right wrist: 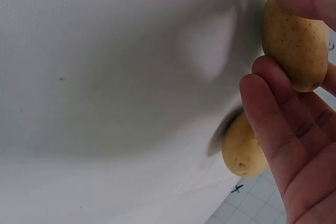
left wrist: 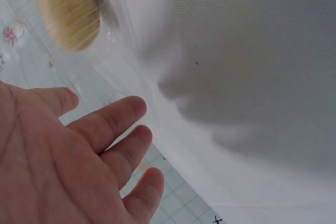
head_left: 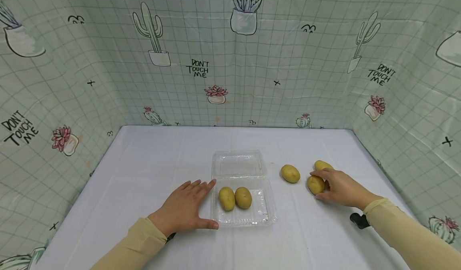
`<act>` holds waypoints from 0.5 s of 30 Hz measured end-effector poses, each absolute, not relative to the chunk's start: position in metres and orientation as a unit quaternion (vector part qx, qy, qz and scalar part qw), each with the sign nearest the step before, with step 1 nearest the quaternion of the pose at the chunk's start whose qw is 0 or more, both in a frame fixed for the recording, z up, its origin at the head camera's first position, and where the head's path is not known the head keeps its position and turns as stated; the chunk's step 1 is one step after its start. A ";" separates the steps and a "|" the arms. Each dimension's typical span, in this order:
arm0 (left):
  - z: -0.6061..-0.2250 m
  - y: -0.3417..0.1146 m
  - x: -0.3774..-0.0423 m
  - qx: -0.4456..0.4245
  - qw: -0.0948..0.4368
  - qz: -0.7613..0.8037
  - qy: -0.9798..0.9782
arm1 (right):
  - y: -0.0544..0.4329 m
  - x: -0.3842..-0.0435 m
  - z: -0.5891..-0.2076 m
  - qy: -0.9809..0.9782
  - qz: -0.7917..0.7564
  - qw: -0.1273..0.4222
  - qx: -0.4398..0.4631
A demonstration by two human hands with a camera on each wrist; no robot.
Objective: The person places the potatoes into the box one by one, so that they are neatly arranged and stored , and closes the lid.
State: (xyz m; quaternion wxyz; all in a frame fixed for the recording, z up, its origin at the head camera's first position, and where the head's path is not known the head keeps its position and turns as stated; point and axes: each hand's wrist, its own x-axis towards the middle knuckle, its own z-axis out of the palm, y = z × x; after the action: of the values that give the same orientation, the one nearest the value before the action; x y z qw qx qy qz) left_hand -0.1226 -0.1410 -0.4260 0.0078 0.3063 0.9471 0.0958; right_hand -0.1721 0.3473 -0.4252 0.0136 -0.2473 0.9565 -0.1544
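Observation:
My right hand (head_left: 343, 188) holds a potato (head_left: 315, 185) between thumb and fingers at the right of the table. In the right wrist view the thumb lies across this potato (right wrist: 296, 45), with fingertips against its other side. Just behind that hand is another potato (head_left: 323, 165), partly covered by it in the head view. A third loose potato (head_left: 290, 174) lies to the left. My left hand (head_left: 185, 208) is spread, thumb and fingertips by the left edge of a clear plastic clamshell box (head_left: 264, 218). Two potatoes (head_left: 235, 198) sit side by side in its base.
The box's lid (head_left: 239, 164) is folded back, away from me. A white cloth covers the table (head_left: 162, 154). Grid-patterned fabric (head_left: 252, 61) with cactus drawings surrounds its back and sides. Black straps (head_left: 359, 220) show beneath my wrists.

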 end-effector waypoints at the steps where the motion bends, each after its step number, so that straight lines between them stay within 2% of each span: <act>1: -0.426 -0.141 -0.123 0.306 0.008 0.096 0.947 | 0.347 -0.172 -0.424 0.956 -0.155 0.010 -0.250; 15: -0.426 -0.141 -0.122 0.306 0.011 0.094 0.947 | 0.328 -0.174 -0.408 0.937 -0.182 -0.028 -0.297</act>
State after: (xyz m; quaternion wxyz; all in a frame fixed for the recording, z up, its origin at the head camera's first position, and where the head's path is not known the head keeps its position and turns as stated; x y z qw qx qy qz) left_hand -0.1225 -0.1407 -0.4262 0.0110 0.3062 0.9473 0.0936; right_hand -0.1737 0.3282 -0.4080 -0.0283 -0.2970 0.9370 -0.1816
